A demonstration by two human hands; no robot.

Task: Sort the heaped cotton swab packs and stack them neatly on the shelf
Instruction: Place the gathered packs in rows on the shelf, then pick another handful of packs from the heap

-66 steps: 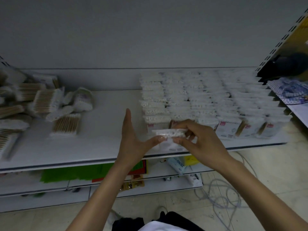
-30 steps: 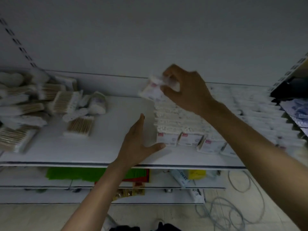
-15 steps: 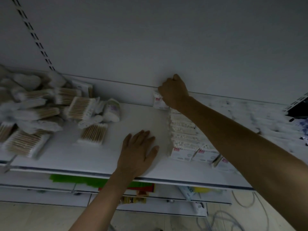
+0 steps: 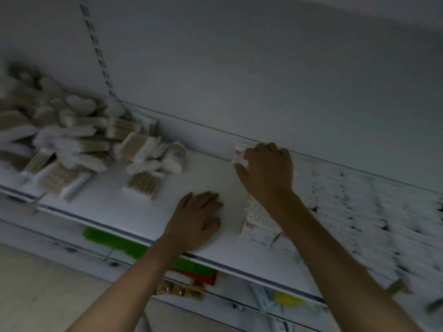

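The right hand (image 4: 266, 171) had carried the small white red-labelled swab pack (image 4: 238, 153) behind the neat white pack stacks (image 4: 254, 218), still gripping it; only letting go remained.

Bare shelf (image 4: 203, 178) open between heaped packs (image 4: 72, 144) and stacked rows (image 4: 347, 200); left hand (image 4: 195, 219) rests there.
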